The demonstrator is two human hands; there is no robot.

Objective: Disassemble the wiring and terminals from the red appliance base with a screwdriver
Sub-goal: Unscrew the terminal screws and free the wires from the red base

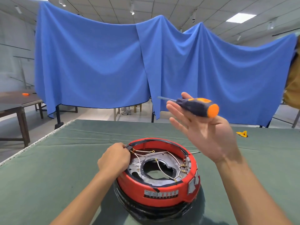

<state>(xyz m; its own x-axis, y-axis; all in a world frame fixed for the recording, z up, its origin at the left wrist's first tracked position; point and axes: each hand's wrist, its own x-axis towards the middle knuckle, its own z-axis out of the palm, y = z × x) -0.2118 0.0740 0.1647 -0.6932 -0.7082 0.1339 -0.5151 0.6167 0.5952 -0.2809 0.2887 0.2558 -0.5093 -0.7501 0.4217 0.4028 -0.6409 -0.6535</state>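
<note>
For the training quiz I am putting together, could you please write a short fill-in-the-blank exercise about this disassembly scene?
1. The screwdriver lies across the open ____ hand, raised above the table.
2. The left hand grips the rim of the ____ appliance base.
3. The base stands on a ____ table cloth.
4. The butt of the screwdriver's handle is ____.

Missing words: right; red; green; orange

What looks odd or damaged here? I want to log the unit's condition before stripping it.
The grey metal plate inside the red base has a ragged, broken-looking centre hole. The screwdriver lies loose on the open right hand, raised above the base, not gripped. The left hand pinches the rim.
</note>
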